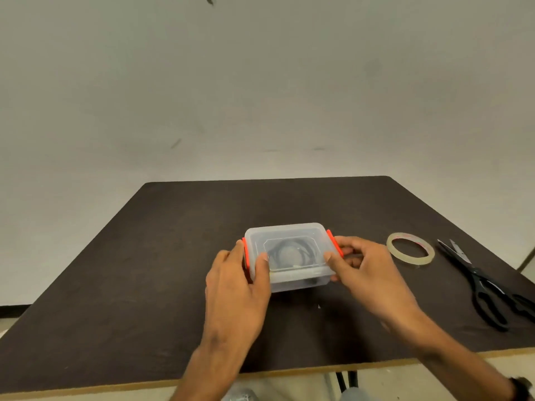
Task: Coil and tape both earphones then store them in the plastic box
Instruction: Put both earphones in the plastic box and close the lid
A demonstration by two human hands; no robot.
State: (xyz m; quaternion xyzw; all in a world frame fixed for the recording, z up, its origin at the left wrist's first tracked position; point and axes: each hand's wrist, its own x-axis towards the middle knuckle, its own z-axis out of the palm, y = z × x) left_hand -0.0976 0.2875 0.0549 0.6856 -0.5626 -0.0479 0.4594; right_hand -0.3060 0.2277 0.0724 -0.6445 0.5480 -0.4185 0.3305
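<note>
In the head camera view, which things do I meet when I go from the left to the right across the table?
left hand → plastic box → right hand → tape roll → scissors

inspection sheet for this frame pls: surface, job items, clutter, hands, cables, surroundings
Surface: dark table, light edge.
Job's things: plastic box, lid on, red clips at both ends; dark coiled earphones inside.
Clutter: tape roll and black scissors right of the box.
Hands: left hand and right hand grip the box ends at the clips.
Cables: none outside the box.
Surroundings: plain wall.
</note>
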